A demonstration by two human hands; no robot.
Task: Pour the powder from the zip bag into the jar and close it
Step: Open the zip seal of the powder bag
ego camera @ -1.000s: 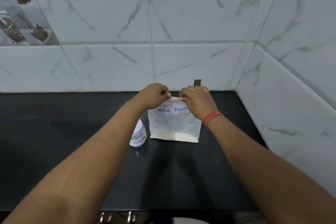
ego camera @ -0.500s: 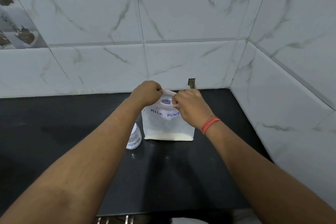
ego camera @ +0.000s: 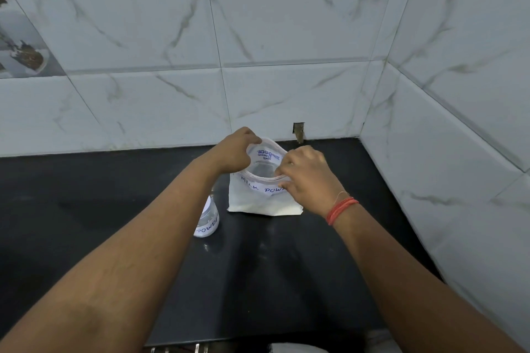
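Nearest on the black counter (ego camera: 114, 209), a small clear jar (ego camera: 207, 219) with a white label reading "POWDE" stands partly hidden behind the left forearm, just to the left of the zip bag (ego camera: 258, 198). The bag, marked "MILK POW", stands upright on the counter with pale powder settled along its bottom and its mouth pulled into a round opening. The left hand (ego camera: 236, 152) pinches the far-left rim of that mouth and the right hand (ego camera: 308, 175), a red thread (ego camera: 341, 209) at its wrist, pinches the near-right rim, before the marble-tiled wall (ego camera: 258, 37).
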